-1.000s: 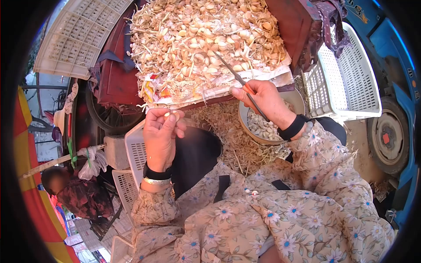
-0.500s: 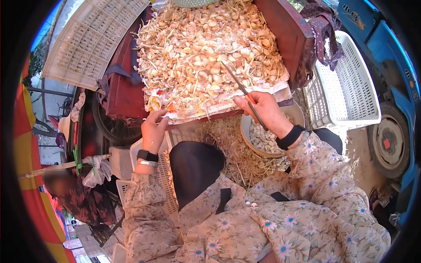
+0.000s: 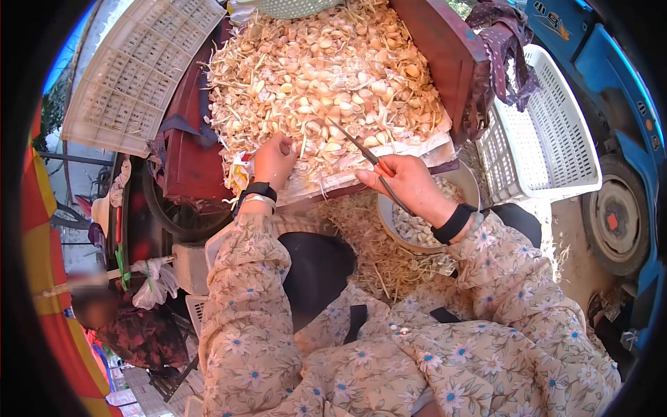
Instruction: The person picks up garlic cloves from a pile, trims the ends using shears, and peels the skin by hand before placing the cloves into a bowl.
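Note:
A heap of garlic [image 3: 326, 90], with dry stalks and loose skins, lies on a raised surface in front of me. My left hand [image 3: 274, 163] is at its near left edge, fingers curled in; what they hold, if anything, is hidden. My right hand [image 3: 411, 186] is closed around a slim dark-bladed tool with an orange grip [image 3: 358, 144], its tip pointing up and left over the garlic. Below the right hand stands a round bowl [image 3: 467, 187] with pale garlic pieces [image 3: 417, 224] in it.
A white plastic basket [image 3: 545, 139] stands at the right, by a blue vehicle [image 3: 625, 104]. Dark red panels [image 3: 448, 59] flank the heap. A white crate [image 3: 142, 73] leans at upper left. Straw [image 3: 385, 267] covers the ground. Another person [image 3: 146, 333] is at lower left.
My left hand has moved up and right from the sheet's edge onto the garlic, its fingers curling. My right hand and the tool have shifted slightly left and down.

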Available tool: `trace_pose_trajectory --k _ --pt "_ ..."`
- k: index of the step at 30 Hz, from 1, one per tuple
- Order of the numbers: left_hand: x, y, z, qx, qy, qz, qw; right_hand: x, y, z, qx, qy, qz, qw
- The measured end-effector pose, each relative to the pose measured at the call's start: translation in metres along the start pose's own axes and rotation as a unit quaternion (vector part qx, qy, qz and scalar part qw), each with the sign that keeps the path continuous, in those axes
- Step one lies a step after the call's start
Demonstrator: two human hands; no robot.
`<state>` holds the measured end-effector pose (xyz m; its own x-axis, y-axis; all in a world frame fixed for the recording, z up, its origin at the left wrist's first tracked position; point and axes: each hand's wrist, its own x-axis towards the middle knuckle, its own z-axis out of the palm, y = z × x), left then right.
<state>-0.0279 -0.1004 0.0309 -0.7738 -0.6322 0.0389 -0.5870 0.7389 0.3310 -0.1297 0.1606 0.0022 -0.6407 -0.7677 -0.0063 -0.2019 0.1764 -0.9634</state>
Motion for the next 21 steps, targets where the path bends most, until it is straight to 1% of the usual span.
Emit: trace_pose_trajectory --k 3,4,7,10,13,16,19,21 --pt "0.0 -0.019 0.008 0.011 0.005 0.087 0.996 -0.001 0.001 0.001 -0.007 -0.001 -0.004 1.0" --pt "0.002 -0.021 0.01 0.034 0.015 0.097 0.995 -0.002 0.0 0.0 -0.008 -0.002 -0.002 1.0" --pt "0.007 -0.015 0.013 0.068 0.007 0.055 0.996 -0.004 -0.004 -0.002 -0.014 -0.002 0.003 1.0" --pt "0.021 -0.023 0.016 0.03 -0.043 0.042 0.998 -0.003 -0.005 -0.004 -0.013 -0.004 0.002 1.0" --pt "0.022 -0.018 0.011 0.015 -0.081 -0.009 0.997 -0.001 -0.004 -0.003 -0.001 -0.007 0.001 1.0" --pt "0.022 -0.024 0.016 0.041 -0.041 -0.005 0.998 -0.001 -0.003 -0.003 0.0 -0.002 -0.005 1.0" --pt "0.012 -0.026 0.017 -0.031 0.024 0.046 0.998 -0.001 -0.002 -0.003 0.0 0.0 -0.006 1.0" --pt "0.003 -0.023 0.013 -0.028 0.047 0.07 0.996 -0.002 -0.003 -0.004 -0.006 -0.004 -0.001 1.0"
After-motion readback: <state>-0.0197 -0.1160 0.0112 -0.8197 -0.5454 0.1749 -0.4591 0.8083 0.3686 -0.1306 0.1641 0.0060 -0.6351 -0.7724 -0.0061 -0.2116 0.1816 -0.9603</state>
